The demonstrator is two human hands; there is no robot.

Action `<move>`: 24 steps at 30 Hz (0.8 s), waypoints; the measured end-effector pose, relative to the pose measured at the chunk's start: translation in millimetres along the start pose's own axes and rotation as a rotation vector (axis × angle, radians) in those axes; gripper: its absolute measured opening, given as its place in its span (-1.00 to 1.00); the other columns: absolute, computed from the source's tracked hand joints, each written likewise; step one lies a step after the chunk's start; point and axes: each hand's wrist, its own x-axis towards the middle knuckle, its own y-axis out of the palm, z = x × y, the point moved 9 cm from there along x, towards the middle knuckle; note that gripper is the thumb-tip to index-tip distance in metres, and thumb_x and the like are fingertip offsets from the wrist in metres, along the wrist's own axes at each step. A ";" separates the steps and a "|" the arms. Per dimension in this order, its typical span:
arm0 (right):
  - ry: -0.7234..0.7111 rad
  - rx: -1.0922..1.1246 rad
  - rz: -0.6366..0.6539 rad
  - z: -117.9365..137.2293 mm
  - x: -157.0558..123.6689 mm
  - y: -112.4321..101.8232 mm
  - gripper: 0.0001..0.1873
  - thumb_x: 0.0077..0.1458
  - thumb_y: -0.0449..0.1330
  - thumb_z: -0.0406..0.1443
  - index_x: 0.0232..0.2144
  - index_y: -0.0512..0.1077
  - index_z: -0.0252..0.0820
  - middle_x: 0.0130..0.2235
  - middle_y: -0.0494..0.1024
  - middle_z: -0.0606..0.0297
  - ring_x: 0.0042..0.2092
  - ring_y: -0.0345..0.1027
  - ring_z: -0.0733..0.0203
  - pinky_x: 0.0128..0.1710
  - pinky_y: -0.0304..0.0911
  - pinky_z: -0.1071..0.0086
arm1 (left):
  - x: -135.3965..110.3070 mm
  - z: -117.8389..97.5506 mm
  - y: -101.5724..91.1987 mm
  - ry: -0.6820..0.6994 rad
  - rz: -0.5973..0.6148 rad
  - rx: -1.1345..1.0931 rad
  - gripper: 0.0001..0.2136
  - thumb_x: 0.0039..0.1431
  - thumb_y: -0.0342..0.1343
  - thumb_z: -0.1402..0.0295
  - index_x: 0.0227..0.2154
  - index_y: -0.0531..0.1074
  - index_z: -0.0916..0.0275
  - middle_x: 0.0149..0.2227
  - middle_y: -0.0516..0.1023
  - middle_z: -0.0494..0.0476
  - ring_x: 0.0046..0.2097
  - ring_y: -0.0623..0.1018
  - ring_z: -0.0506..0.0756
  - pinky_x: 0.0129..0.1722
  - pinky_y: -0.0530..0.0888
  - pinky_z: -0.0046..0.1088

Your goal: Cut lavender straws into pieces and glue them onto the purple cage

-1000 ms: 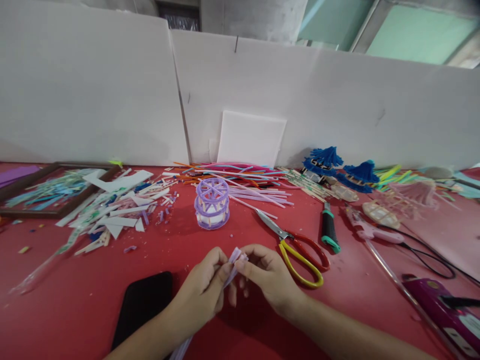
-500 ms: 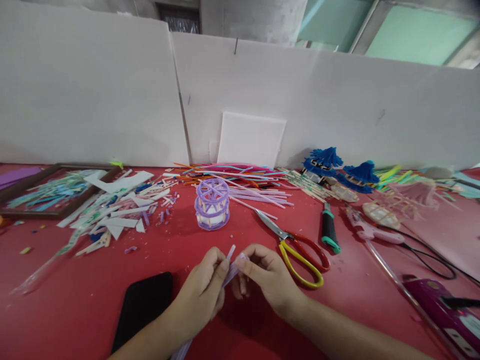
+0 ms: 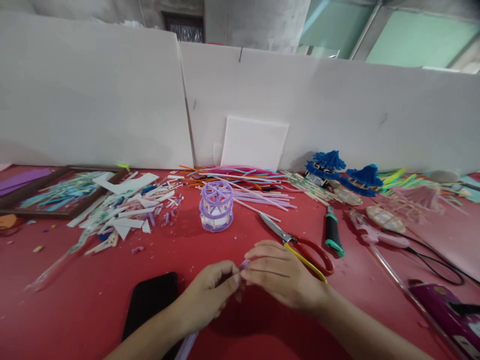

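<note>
Low in the middle of the view, my left hand [image 3: 213, 290] is closed round a bundle of lilac pipe cleaners [image 3: 244, 264]. Their tips poke out between finger and thumb, and the long ends come out below the left wrist. My right hand [image 3: 287, 275] meets the left one, its fingers closed on the tips and covering much of them. Beyond the hands stands a small round purple two-tier frame [image 3: 216, 206] with a white core and short pale posts. Scissors [image 3: 277, 227] with one red and one yellow handle lie just past my right hand, which partly hides the yellow handle.
A black phone [image 3: 150, 305] lies beside my left forearm. To the right are a utility knife [image 3: 333, 232], a pink glue gun [image 3: 378, 235] with its cord, and a magenta device [image 3: 446, 310]. Paper scraps [image 3: 129, 222], loose pipe cleaners [image 3: 258, 192] and blue roofed models [image 3: 362, 179] line the back.
My right hand has turned over, its fingers now lying across the bundle's tips. Both hands have shifted slightly right, and the view has shifted a little.
</note>
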 end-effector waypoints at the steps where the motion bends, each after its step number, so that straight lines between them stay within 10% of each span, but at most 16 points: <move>1: 0.012 -0.036 -0.014 -2.4 -0.4 -3.2 -0.79 0.23 0.02 -0.43 -0.19 0.44 -0.21 -0.30 0.61 0.29 -0.15 0.41 0.21 -0.05 0.27 0.30 | 0.0 0.3 0.7 -0.014 0.005 -0.037 -0.49 -0.05 0.05 -0.19 -0.44 0.30 0.25 -0.55 0.34 -0.08 -0.67 0.09 -0.16 -0.71 -0.01 -0.60; 10: 0.996 -0.584 -0.472 -129.3 -98.0 -97.2 -0.68 0.18 -0.04 -0.13 -0.33 0.40 -0.20 -0.42 0.53 0.19 -0.42 0.39 0.14 -0.39 0.21 0.34 | 3.9 -5.1 -9.6 0.049 -0.104 -0.196 -0.56 0.00 0.11 -0.04 -0.35 0.40 0.32 -0.49 0.44 0.02 -0.69 0.06 -0.18 -0.72 -0.02 -0.59; 15: 1.167 -0.664 -0.427 -166.3 -138.3 -120.2 -0.70 0.14 -0.06 -0.14 -0.35 0.37 -0.19 -0.45 0.52 0.16 -0.41 0.38 0.05 -0.38 0.15 0.30 | 5.2 -5.1 -12.0 0.081 -0.119 -0.188 -0.59 0.02 0.10 -0.01 -0.33 0.39 0.30 -0.45 0.44 0.03 -0.68 0.06 -0.19 -0.72 -0.01 -0.59; 24: 1.168 -0.637 -0.145 -185.3 -146.8 -93.3 -0.86 0.02 0.05 -0.31 -0.45 0.42 -0.19 -0.49 0.48 0.17 -0.41 0.35 0.06 -0.36 0.16 0.28 | 8.3 -1.9 -15.4 0.083 -0.118 -0.230 -0.46 0.06 0.09 0.00 0.01 0.14 0.18 -0.52 0.41 -0.10 -0.69 0.01 -0.15 -0.72 -0.05 -0.57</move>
